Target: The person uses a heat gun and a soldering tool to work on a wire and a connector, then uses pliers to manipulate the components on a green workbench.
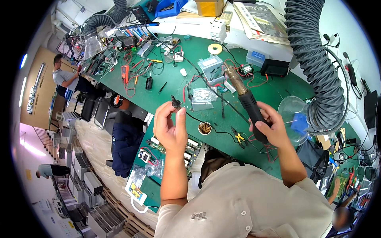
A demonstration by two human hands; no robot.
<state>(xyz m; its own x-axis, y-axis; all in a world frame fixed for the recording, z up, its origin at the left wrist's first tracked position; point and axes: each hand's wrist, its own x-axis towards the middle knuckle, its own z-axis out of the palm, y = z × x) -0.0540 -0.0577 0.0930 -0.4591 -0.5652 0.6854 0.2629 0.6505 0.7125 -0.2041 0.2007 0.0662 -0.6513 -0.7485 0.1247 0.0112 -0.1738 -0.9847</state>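
Note:
My right hand [274, 126] is wrapped round the black handle of a hot air gun [250, 104]. Its bare metal nozzle points up and away to the left over the green bench. In my left hand [171, 129], a small black round part [176, 103] is pinched between thumb and fingers; its exact kind I cannot make out. A thin black cable [198, 120] runs from near that hand toward the right. Between the hands stands a small white cup [204, 134] holding brown pieces. Pliers with yellow handles [240, 137] lie below the gun.
A grey ribbed duct [315, 51] with a clear hood [285, 113] hangs at the right. On the green bench [174, 81] are clear plastic bags [203, 97], an open plastic box [206, 63] and a red multimeter [125, 74]. A circuit board [193, 152] lies below my left hand.

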